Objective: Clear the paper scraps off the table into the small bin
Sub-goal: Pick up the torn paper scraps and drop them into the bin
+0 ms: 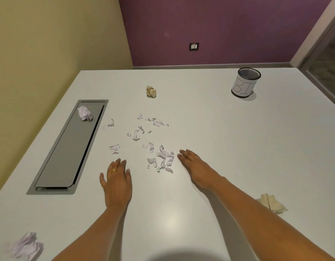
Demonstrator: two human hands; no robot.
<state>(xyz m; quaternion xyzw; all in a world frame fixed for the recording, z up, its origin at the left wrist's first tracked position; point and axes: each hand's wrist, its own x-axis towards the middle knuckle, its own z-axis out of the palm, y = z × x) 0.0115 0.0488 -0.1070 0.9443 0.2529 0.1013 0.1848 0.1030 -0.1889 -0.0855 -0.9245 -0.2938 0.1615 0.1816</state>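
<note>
Several torn white paper scraps (pixel 163 159) lie scattered over the middle of the white table (pixel 219 138). My left hand (pixel 116 180) rests flat and open on the table, left of the nearest scraps, a ring on one finger. My right hand (pixel 194 167) lies open, its fingertips just right of the scrap pile. The small mesh bin (pixel 245 82), wrapped in a paper label, stands upright at the far right. Crumpled balls lie around: a beige one (pixel 151 91) far centre, a white one (pixel 84 113) on the grey panel, a white one (pixel 27 246) near left, a beige one (pixel 271 203) near right.
A recessed grey cable panel (pixel 68 147) runs along the table's left side. Yellow and purple walls meet behind the table, with a socket (pixel 194 46) on the purple one. A glass door frame stands at the far right.
</note>
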